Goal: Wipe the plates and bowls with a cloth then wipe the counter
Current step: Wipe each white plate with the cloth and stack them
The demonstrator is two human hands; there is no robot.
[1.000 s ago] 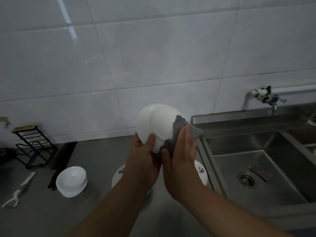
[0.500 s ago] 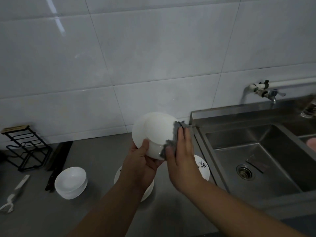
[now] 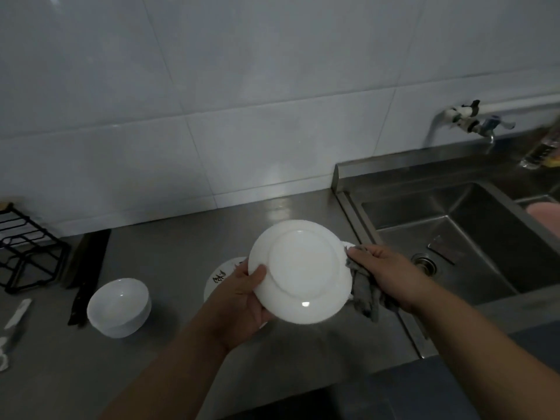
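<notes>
My left hand (image 3: 242, 295) grips a white plate (image 3: 298, 271) by its left rim, underside turned up toward me, above the grey counter (image 3: 169, 259). My right hand (image 3: 385, 274) holds a crumpled grey cloth (image 3: 365, 294) against the plate's right edge. Under the held plate lie two more white plates with black writing; one (image 3: 219, 277) shows at the left, the other is almost hidden. A stack of white bowls (image 3: 119, 306) stands on the counter to the left.
A steel sink (image 3: 454, 247) with a drain lies at the right, a wall tap (image 3: 472, 122) above it. A black wire rack (image 3: 27, 250), a dark knife (image 3: 86, 277) and a white-handled tool (image 3: 15, 316) sit at the left. Something pink (image 3: 545, 215) shows at the far right.
The plate has come down and tilted so its underside faces me. My right hand with the cloth slid from the plate's base to its right rim. The view has tipped downward.
</notes>
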